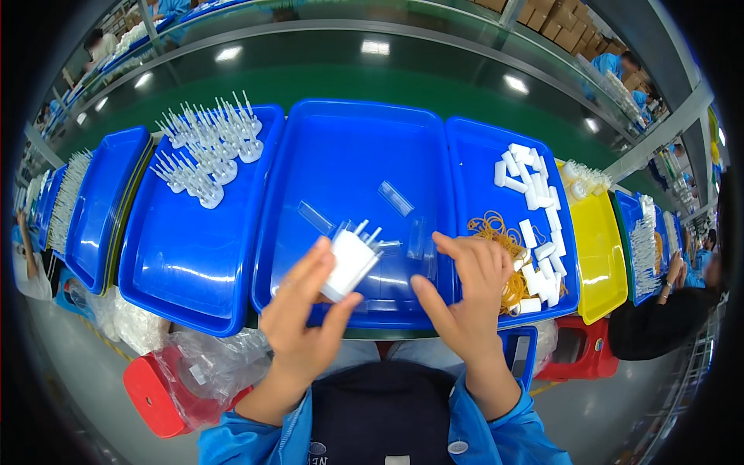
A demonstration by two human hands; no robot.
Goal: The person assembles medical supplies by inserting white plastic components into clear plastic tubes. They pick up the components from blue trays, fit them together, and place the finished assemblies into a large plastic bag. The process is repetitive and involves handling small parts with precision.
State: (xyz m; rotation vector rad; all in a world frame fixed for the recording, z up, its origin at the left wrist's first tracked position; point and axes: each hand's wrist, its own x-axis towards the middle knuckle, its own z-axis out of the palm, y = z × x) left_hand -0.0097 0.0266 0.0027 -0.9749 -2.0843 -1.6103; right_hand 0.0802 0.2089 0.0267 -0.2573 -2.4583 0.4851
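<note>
White block (350, 267): in the left grip (302, 318), above the near half of the middle blue tray (356, 147); tilted and slightly blurred.
Block's place in the grip: between the fingertips on its left edge and the thumb at its lower right corner; most of it juts past the fingertips, away from the palm.
Thin stems (375, 234): pale, poking out of the block's far end, up and to the right, clear of the fingers.
Left grip: grasping the white block by pinching with thumb and fingers.
Right grip (473, 298): released, thumb and fingers spread, over the right edge of the middle tray; well apart from the block.
Clear tubes (396, 198): lying loose in the middle tray beyond the hands, one just beside the right fingertips.
Right blue tray (477, 170): holds a scatter of white pieces (545, 249) and tangled rubber bands (514, 293); whether the right grip touches the bands, I cannot tell.
Left blue tray (182, 263): clear stemmed pieces (205, 167) standing in rows at its far end.
Yellow tray (601, 263): just right of the right blue tray, pale clear pieces at its far end.
Below the trays: a red stool (159, 395) with a plastic bag (213, 364) at left, another red stool at right.
</note>
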